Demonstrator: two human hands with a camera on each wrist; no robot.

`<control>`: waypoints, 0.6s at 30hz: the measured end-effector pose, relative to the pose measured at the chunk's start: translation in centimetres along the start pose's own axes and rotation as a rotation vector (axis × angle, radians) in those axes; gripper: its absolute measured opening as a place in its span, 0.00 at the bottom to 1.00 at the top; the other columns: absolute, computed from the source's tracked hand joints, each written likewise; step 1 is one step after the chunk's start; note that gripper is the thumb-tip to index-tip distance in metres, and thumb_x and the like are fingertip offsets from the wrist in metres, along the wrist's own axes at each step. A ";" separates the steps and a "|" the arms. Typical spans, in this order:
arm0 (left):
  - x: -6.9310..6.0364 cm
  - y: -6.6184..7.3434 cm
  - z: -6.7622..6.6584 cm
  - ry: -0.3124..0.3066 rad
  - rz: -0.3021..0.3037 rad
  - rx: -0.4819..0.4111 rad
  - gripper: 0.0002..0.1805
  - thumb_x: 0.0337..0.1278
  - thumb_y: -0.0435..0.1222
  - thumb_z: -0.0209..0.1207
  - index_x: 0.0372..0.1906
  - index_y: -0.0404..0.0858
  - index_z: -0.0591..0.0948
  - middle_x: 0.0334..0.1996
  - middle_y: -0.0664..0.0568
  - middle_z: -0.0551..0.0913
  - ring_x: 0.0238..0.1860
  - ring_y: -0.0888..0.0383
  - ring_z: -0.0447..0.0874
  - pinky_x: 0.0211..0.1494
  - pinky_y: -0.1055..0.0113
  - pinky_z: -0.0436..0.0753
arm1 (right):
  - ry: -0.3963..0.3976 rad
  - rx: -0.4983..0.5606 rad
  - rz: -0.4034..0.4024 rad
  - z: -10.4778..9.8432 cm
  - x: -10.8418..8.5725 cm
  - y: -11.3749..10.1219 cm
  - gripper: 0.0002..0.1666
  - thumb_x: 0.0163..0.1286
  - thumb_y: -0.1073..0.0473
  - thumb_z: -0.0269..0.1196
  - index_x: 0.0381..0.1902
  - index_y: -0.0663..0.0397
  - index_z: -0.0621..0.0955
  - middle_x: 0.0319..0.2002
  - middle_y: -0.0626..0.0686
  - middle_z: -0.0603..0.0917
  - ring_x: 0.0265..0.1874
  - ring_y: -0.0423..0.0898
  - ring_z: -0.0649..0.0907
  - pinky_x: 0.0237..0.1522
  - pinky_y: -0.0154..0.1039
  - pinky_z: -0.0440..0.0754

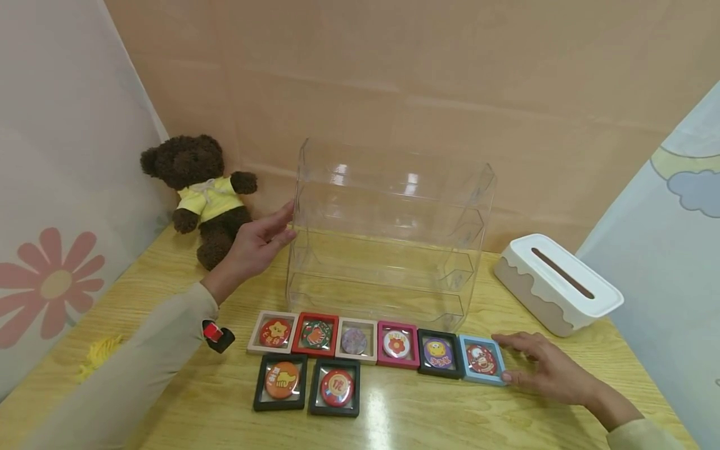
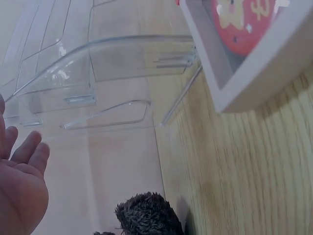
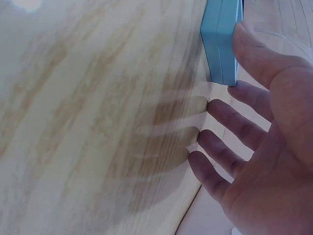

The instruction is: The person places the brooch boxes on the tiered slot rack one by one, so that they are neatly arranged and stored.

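Observation:
A clear tiered acrylic display rack (image 1: 388, 250) stands upright on the table. My left hand (image 1: 255, 247) is at its left side, fingers extended along the edge; the left wrist view shows part of the left hand (image 2: 22, 181) near the clear panels. In front of the rack lies a row of framed round badges, with a light blue frame (image 1: 482, 359) at its right end. My right hand (image 1: 548, 369) is beside that frame, thumb and index finger at its right corners. The right wrist view shows the thumb against the blue frame (image 3: 220, 41) and the other fingers loosely spread.
Two black-framed badges, one orange (image 1: 281, 381) and one red (image 1: 336, 387), lie in front of the row. A brown teddy bear (image 1: 214, 200) in yellow sits back left. A white-lidded tissue box (image 1: 559, 281) stands at right. Something yellow (image 1: 101, 356) lies behind the left sleeve.

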State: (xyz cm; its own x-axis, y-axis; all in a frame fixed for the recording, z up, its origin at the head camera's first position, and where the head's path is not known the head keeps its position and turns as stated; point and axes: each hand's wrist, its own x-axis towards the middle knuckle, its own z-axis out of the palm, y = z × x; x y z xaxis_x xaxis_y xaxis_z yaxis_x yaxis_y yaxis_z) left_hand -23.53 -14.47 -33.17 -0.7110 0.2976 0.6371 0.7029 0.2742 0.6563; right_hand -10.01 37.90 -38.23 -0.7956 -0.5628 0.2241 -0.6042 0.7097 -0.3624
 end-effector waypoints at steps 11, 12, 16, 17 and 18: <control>-0.2 -1.1 0.3 0.018 -0.009 -0.013 0.29 0.61 0.25 0.57 0.68 0.36 0.67 0.63 0.45 0.68 0.58 0.52 0.73 0.51 0.74 0.77 | 0.053 0.105 0.147 0.0 0.3 -0.2 0.31 0.45 0.54 0.78 0.48 0.49 0.79 0.40 0.42 0.83 0.38 0.40 0.81 0.34 0.38 0.81; -0.2 -1.0 0.3 0.022 -0.007 -0.017 0.29 0.61 0.24 0.57 0.68 0.35 0.67 0.63 0.44 0.68 0.58 0.52 0.73 0.51 0.74 0.77 | 0.074 0.112 0.149 0.0 0.4 -0.2 0.30 0.45 0.56 0.78 0.47 0.49 0.79 0.40 0.43 0.83 0.37 0.40 0.81 0.34 0.38 0.81; -0.2 -1.1 0.4 0.033 0.004 -0.052 0.29 0.60 0.22 0.57 0.67 0.34 0.67 0.62 0.43 0.68 0.58 0.49 0.73 0.50 0.73 0.77 | 0.178 0.163 0.126 0.3 0.3 -0.2 0.26 0.43 0.67 0.77 0.42 0.53 0.81 0.38 0.48 0.84 0.35 0.38 0.82 0.35 0.33 0.82; -0.2 -1.1 0.5 0.035 0.009 -0.062 0.29 0.60 0.22 0.56 0.67 0.33 0.67 0.62 0.42 0.68 0.58 0.48 0.72 0.50 0.73 0.77 | 0.196 0.181 0.120 0.3 0.3 -0.2 0.24 0.44 0.70 0.76 0.41 0.55 0.81 0.37 0.49 0.84 0.34 0.38 0.83 0.35 0.32 0.82; -0.2 -1.0 0.5 0.035 0.012 -0.072 0.29 0.60 0.22 0.56 0.67 0.33 0.67 0.62 0.42 0.68 0.58 0.47 0.72 0.50 0.73 0.77 | 0.211 0.209 0.121 0.3 0.3 -0.2 0.23 0.45 0.72 0.75 0.40 0.57 0.82 0.37 0.50 0.84 0.34 0.38 0.83 0.35 0.31 0.82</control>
State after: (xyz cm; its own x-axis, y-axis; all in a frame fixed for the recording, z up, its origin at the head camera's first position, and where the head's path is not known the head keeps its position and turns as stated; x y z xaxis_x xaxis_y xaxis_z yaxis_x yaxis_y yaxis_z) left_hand -24.12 -14.33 -34.19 -0.7040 0.2676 0.6579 0.7087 0.2038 0.6754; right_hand -10.13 37.49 -38.36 -0.8662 -0.3635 0.3430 -0.4995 0.6513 -0.5713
